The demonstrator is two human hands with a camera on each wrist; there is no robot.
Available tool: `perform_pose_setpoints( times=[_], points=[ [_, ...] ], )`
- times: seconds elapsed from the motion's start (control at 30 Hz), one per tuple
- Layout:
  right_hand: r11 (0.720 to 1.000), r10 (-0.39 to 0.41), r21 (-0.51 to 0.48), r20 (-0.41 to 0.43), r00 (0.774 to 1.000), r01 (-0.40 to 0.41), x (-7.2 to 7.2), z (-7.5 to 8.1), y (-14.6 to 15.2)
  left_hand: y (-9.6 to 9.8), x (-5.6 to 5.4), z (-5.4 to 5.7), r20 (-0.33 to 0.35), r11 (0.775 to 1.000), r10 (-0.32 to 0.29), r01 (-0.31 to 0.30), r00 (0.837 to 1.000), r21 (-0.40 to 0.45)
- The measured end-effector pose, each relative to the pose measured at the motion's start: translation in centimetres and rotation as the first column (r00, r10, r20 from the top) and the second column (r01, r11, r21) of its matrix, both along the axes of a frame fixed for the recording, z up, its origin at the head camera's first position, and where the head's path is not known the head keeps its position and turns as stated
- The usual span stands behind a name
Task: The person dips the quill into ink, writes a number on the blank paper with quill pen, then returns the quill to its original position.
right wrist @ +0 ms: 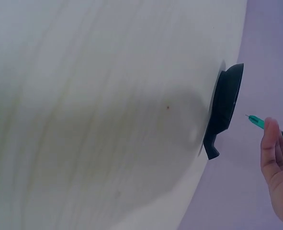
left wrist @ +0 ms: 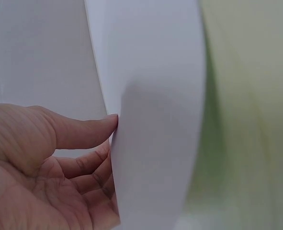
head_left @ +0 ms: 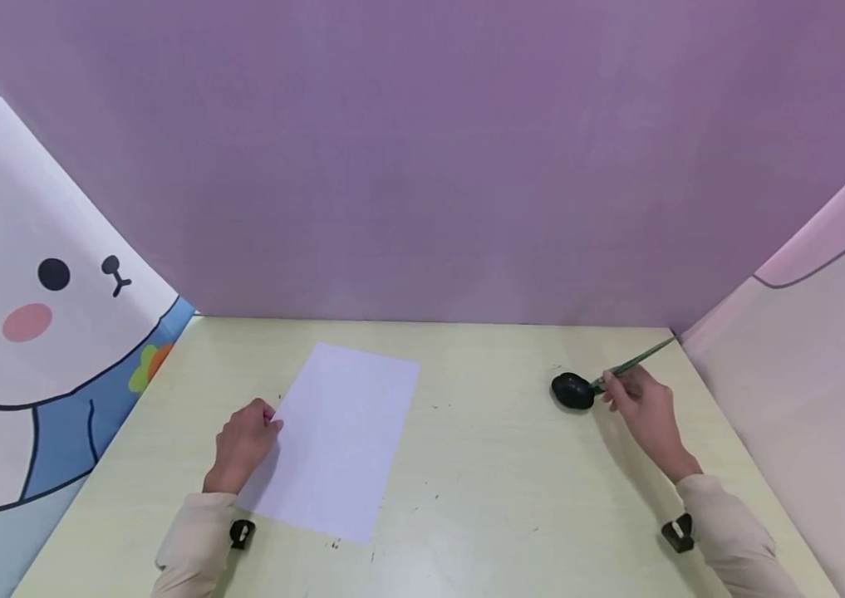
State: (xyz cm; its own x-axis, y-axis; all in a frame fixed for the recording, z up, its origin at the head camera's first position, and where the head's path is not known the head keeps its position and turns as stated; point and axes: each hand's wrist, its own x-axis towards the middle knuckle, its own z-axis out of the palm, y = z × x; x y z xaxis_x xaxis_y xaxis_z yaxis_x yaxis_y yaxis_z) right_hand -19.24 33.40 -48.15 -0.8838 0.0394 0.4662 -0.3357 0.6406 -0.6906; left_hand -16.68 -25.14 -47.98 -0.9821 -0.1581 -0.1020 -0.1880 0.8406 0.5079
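On the left side of the table lies a white sheet of paper (head_left: 340, 444), and my left hand (head_left: 244, 440) pinches its left edge between thumb and fingers. In the left wrist view the thumb (left wrist: 86, 133) presses on that edge, and the paper (left wrist: 155, 120) curves up off the table. My right hand (head_left: 639, 409) holds a long, slim green pen (head_left: 642, 357) above the table at the right. The pen's fine tip (right wrist: 254, 120) points toward a black oval base (head_left: 572, 391) and stands apart from it in the right wrist view.
The pale wooden table (head_left: 482, 465) carries several small dark marks. A purple wall (head_left: 422, 166) rises behind its far edge. Printed panels stand at both sides, with a cartoon animal (head_left: 56, 332) on the left one.
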Motion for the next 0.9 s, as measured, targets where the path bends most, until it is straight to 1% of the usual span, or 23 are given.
perform_pose_setpoints(
  times=[0.17,0.4,0.63,0.77,0.9],
  points=[
    [0.997,-0.02,-0.073,0.053,0.998,0.024,0.11,0.03,-0.27,0.04,0.04,0.01,0.005,1.0,-0.005,0.005,1.0,-0.007],
    [0.986,0.0,-0.166,0.044,0.999,0.007,-0.64,-0.39,-0.15,0.15,-0.13,0.02,0.011,1.0,0.001,-0.001,1.0,-0.005],
    [0.982,0.008,-0.19,0.082,0.997,0.007,-0.73,-0.34,-0.42,-0.03,-0.19,-0.01,0.021,1.0,0.004,-0.004,1.0,0.01],
    [0.98,0.031,-0.201,0.083,0.996,-0.014,-0.69,-0.26,-0.52,-0.05,-0.23,-0.04,0.027,1.0,0.005,-0.005,1.0,0.014],
    [0.981,0.034,-0.192,0.088,0.996,-0.016,-0.72,-0.3,-0.6,0.02,-0.27,-0.02,0.03,1.0,0.003,-0.004,1.0,0.014]
  ],
)
